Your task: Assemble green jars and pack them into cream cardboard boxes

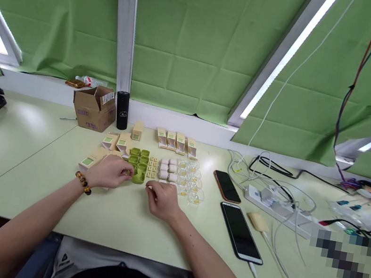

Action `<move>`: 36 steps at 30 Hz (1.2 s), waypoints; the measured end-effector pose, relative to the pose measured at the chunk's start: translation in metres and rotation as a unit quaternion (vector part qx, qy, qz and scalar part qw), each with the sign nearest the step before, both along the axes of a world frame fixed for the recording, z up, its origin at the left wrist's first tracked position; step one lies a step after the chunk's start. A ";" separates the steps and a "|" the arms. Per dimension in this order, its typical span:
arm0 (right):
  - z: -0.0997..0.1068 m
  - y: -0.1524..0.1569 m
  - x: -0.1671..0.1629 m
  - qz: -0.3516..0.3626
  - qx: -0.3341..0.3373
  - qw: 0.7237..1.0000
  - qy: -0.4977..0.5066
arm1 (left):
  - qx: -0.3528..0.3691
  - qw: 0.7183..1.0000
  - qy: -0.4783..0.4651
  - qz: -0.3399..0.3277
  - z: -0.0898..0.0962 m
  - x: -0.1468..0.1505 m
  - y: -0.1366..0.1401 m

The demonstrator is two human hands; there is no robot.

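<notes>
My left hand (108, 172), with a beaded bracelet (83, 183) at the wrist, has its fingers pressed together at the near left of two columns of small green cases (138, 177). What those fingers grip is hidden. To the right, my right hand (161, 199) is closed in a pinch just above the table; anything in it is too small to name. Between the hands lie small yellow pieces (152, 168) in two columns. Beyond my right hand are pale pink-white rounded pieces (163, 174) and clear plastic shells (195, 186) with yellow bits inside.
Small cream cartons (93, 161) lie by my left hand, more open cartons (180, 143) at the back. A cardboard box (93, 113) and black tumbler (122, 111) stand back left. Right are two phones (241, 232) (227, 186), a power strip (278, 210) and tangled cables.
</notes>
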State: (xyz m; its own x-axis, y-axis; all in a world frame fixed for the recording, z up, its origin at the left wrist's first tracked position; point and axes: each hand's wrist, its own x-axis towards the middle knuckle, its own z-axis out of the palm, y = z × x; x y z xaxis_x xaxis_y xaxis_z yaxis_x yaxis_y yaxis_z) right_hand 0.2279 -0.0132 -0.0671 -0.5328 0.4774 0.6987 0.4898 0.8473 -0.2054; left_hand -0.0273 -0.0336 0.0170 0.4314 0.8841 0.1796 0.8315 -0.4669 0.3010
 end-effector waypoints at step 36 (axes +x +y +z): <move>0.019 -0.002 -0.004 0.162 -0.234 0.898 0.336 | -0.201 0.752 -0.628 -0.017 -0.059 0.077 0.015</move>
